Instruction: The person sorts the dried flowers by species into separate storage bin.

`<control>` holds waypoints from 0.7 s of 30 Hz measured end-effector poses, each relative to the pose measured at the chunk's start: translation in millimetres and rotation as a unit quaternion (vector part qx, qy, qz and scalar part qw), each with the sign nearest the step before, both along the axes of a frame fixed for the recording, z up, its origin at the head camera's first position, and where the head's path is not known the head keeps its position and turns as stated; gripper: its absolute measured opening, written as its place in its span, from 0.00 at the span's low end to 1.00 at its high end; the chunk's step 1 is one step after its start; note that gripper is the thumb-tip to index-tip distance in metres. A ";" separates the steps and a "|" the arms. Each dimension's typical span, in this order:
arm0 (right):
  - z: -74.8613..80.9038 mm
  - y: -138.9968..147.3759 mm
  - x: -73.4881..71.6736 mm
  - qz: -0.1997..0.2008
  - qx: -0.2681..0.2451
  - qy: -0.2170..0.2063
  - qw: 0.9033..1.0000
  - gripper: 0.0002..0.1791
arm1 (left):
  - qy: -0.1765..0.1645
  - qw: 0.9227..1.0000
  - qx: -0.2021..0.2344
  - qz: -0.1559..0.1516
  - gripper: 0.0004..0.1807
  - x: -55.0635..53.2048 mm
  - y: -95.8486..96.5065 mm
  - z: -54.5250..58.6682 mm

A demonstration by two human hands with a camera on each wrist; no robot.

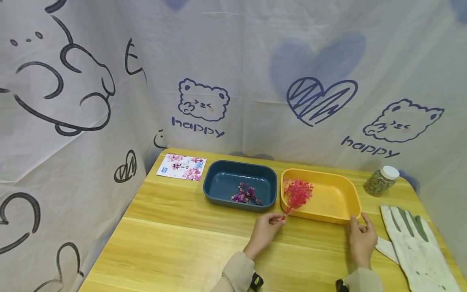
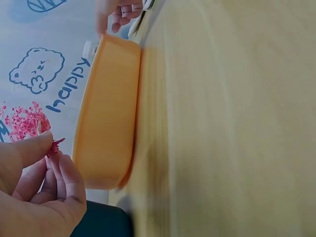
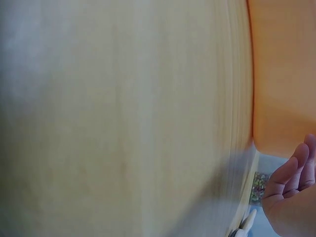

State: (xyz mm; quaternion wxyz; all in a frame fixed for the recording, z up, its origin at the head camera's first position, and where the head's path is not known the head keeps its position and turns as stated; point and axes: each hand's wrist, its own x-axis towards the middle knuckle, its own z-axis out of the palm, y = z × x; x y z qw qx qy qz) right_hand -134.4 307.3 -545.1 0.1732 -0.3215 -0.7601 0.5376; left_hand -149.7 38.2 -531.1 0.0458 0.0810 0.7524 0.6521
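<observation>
In the head view my left hand [image 1: 265,232] pinches the thin stems of a bunch of pink dried flowers [image 1: 298,194] between thumb and fingers. The blossoms overlap the left end of a yellow tray [image 1: 330,219]. My right hand [image 1: 363,239] is at the tray's near right corner, its thumb at the rim and its other fingers loosely bent beside the outer wall. The right wrist view shows those fingers [image 3: 296,165] beside the tray's end, with the thumb hidden. Left of the yellow tray stands a dark blue tray [image 1: 219,200] with purple dried flowers [image 1: 245,194] inside.
A white packet printed with flowers [image 1: 181,166] lies at the table's far left. At the back right a white-lidded jar [image 1: 379,182] lies tilted. White work gloves [image 1: 419,251] lie right of my right hand. A printed cloth [image 1: 255,61] hangs behind the table [image 1: 164,243].
</observation>
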 end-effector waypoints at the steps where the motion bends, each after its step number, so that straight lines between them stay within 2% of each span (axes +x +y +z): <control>1: 0.1 -0.1 -0.2 -0.002 0.001 0.001 1.000 0.32 | 0.001 1.000 0.000 -0.003 0.10 -2.0 1.5 0.8; 12: -2.3 1.2 -2.5 -0.010 -0.001 0.006 1.000 0.32 | 0.016 1.000 -0.020 0.005 0.09 -28.9 18.9 20.2; 21: -1.7 0.4 -1.9 -0.005 0.006 -0.003 1.000 0.32 | 0.026 0.998 -0.043 0.040 0.08 -45.3 34.3 24.8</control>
